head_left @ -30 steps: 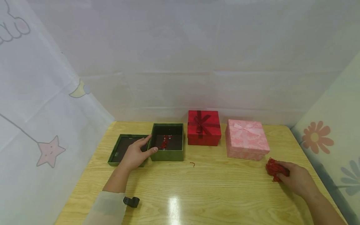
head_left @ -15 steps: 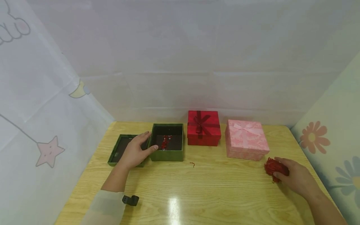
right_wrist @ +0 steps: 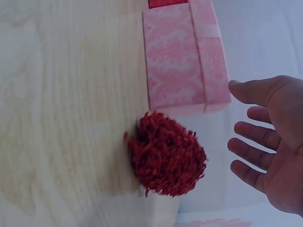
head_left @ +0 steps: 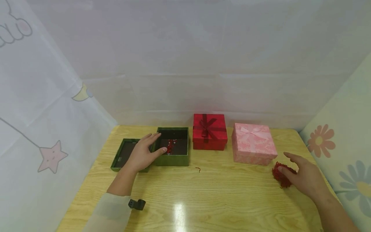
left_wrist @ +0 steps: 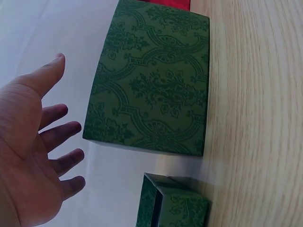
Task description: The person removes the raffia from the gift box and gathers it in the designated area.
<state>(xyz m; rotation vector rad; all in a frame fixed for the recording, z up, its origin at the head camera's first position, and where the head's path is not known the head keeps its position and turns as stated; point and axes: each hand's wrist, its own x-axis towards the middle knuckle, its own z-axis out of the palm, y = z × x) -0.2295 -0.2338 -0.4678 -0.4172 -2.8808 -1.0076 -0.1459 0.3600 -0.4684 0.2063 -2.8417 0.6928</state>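
Note:
A clump of crinkled red paper shreds [right_wrist: 168, 153] lies on the table at the right, beside the pink box's near corner. My right hand [head_left: 308, 178] hovers over it with fingers spread; in the right wrist view a gap shows between the fingers and the clump. At the left, my left hand [head_left: 143, 154] is held with loose, extended fingers over the left side of the uncovered green box [head_left: 172, 160]. Inside that box lie a few red shreds [head_left: 171, 146]. Its green lid [head_left: 116, 168] rests upturned to the left, partly hidden by the left hand.
A red gift box [head_left: 210, 145] with a dark ribbon stands at the back middle. Right of it is a pink gift box [head_left: 253, 148] with a bow. One stray red shred [head_left: 198, 169] lies on the wooden table [head_left: 226, 196]. Cloth walls [head_left: 185, 80] surround the table's back and sides.
My right hand has loosened its hold on the red paper shreds, its fingers lifting and spreading while the clump stays on the table. My left hand has shifted slightly right, over the green box's edge.

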